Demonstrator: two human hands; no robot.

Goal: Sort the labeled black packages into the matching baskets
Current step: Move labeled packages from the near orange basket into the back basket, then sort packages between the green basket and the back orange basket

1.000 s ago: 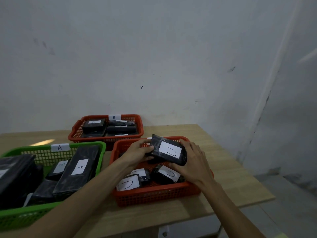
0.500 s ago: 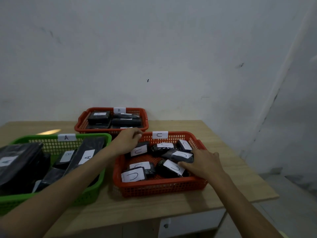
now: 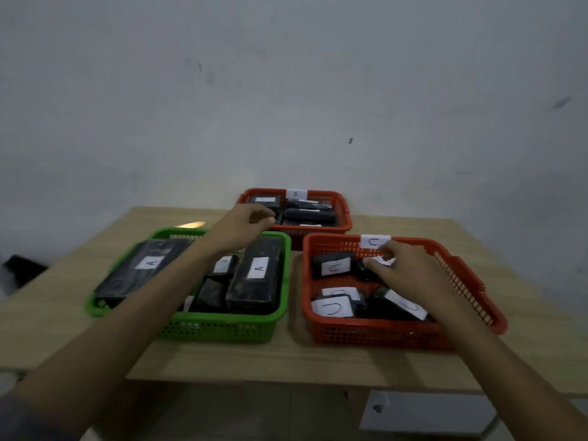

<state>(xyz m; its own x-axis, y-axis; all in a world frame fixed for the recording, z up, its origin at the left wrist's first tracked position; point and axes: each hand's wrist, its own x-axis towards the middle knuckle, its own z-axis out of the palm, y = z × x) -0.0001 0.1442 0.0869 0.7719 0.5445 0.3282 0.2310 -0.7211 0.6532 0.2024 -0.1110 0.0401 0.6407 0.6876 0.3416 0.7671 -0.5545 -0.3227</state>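
Three labeled baskets stand on the wooden table (image 3: 286, 361). The green basket A (image 3: 222, 326) holds long black packages marked A (image 3: 257, 275). The red basket B (image 3: 345, 214) at the back holds black packages. The red basket C (image 3: 381, 335) holds several small black packages marked C (image 3: 332, 265). My left hand (image 3: 245, 224) hovers between basket A's far rim and basket B, fingers curled, nothing visible in it. My right hand (image 3: 407, 272) is inside basket C, its fingertips on a labeled package (image 3: 383, 261) near the back; whether it grips that package is unclear.
A plain wall rises right behind basket B. The table's front edge runs below the two near baskets. A white box-like thing (image 3: 426, 415) sits under the table at the right, and a dark object (image 3: 19, 272) lies off the table's left side.
The C package held in both hands a second ago now lies in basket C. My left hand has moved left and back toward basket B; my right hand has reached to basket C's rear.
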